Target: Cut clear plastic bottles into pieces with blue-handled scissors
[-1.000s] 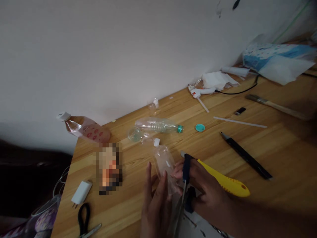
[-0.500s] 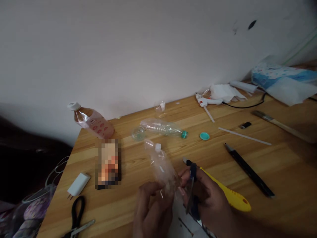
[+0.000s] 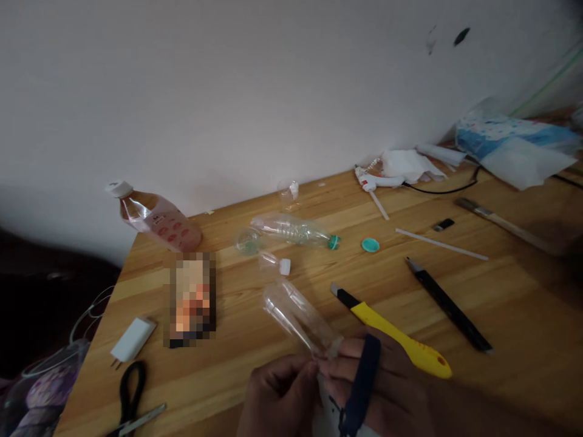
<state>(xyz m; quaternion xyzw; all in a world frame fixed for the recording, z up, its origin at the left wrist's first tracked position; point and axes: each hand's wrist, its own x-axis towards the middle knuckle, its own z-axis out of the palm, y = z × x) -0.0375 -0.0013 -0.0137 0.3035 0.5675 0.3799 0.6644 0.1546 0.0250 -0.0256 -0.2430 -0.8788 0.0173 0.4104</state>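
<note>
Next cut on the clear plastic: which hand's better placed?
Right, I'd judge: the right hand has the blue scissors handle across its fingers. The left hand pinches the clear plastic at its near end, better for steadying.

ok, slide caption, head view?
Left hand and right hand, dark-blue scissors handle on the latter, hold a clear plastic bottle piece.
</note>
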